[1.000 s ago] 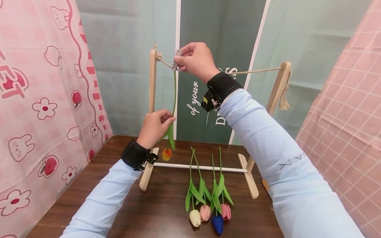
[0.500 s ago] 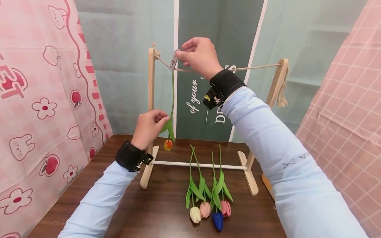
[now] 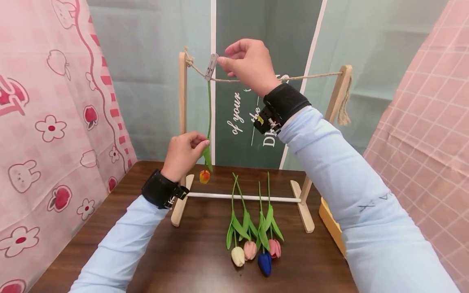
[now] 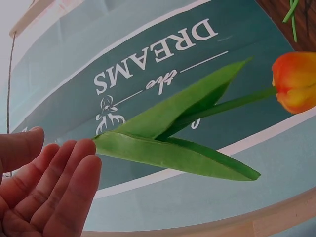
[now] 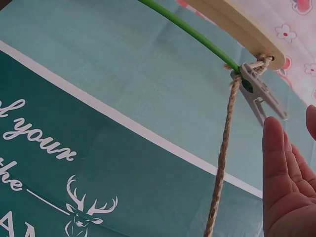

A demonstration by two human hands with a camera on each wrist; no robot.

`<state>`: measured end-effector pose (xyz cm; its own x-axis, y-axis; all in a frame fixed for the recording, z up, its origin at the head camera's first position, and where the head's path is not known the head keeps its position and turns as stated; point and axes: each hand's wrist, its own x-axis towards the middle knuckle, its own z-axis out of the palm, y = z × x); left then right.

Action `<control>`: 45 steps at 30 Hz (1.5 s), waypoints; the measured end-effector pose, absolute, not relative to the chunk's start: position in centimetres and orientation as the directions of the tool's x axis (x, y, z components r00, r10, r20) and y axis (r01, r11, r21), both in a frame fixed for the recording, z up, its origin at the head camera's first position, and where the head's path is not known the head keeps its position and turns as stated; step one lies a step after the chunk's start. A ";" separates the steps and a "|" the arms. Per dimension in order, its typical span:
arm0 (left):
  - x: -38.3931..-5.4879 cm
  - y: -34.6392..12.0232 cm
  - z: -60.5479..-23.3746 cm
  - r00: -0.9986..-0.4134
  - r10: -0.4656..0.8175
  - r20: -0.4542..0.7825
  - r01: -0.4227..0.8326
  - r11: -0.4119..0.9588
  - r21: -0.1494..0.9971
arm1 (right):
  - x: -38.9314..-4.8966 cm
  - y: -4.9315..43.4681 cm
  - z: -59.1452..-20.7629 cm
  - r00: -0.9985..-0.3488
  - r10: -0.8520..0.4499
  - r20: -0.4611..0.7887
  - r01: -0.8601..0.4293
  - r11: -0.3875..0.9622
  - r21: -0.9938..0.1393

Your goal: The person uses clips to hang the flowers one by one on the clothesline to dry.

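A red-and-yellow tulip (image 3: 204, 176) hangs head down from the rope (image 3: 311, 76), its stem end held there by a grey clothespin (image 3: 211, 67). My right hand (image 3: 254, 65) is just right of the clothespin; in the right wrist view, thumb and fingers stand apart, a fingertip close to the handles of the clothespin (image 5: 264, 94). Beside the tulip's leaves is my left hand (image 3: 183, 154). The left wrist view shows its thumb spread from loosely extended fingers (image 4: 74, 182), whose tips are right at the base of the green leaves (image 4: 173, 153).
Wooden posts (image 3: 182, 97) carry the rope, joined low down by a white bar (image 3: 216, 195). Several tulips lie on the brown table (image 3: 146, 252): cream (image 3: 238, 256), light pink, blue (image 3: 264, 263) and pink. A yellow box (image 3: 329, 221) stands at right, partly behind the sleeve.
My right hand has let go of the clothespin and drawn back to the right. My left hand has loosened from the tulip, which stays hanging. The head view has shifted slightly.
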<state>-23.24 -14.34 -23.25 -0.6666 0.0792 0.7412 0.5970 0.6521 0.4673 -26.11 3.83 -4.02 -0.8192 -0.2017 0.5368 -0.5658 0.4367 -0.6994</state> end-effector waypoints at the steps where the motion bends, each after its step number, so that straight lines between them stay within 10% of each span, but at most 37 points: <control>1: -23.1 -14.3 -23.2 -0.666 0.080 0.741 0.597 0.652 0.467 | -26.0 3.9 -4.0 -0.817 -0.203 0.539 -0.569 0.431 -0.700; 45: -18.8 -14.4 -28.1 -0.772 0.182 0.609 0.574 0.611 0.545 | -21.4 12.8 -20.7 -0.813 -0.330 0.480 -0.581 0.390 -0.715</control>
<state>-18.78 -14.40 -28.07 -0.7720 0.1824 0.6089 0.5741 0.6114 0.5447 -21.40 12.82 -20.69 -0.8128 -0.3296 0.4803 -0.5805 0.3898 -0.7149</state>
